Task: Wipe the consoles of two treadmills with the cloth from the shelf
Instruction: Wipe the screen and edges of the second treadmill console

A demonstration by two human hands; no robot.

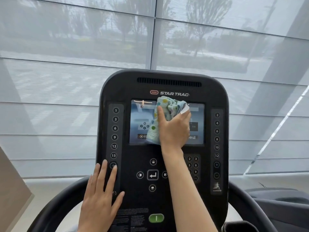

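Observation:
A black treadmill console (127,91) fills the middle of the view, with a lit screen (142,121) at its centre. My right hand (173,129) presses a bunched light-blue cloth with coloured dots (167,106) flat against the middle of that screen. My left hand (100,191) lies flat with fingers spread on the console's lower left edge, its fingertips over the left button column. The right forearm hides part of the number keypad (192,164).
Curved black handrails (55,200) run out to both sides below the console. A green start button (156,218) sits at the bottom centre. Behind the console are large windows with translucent blinds (66,64). A dark part of another machine (280,203) shows at the lower right.

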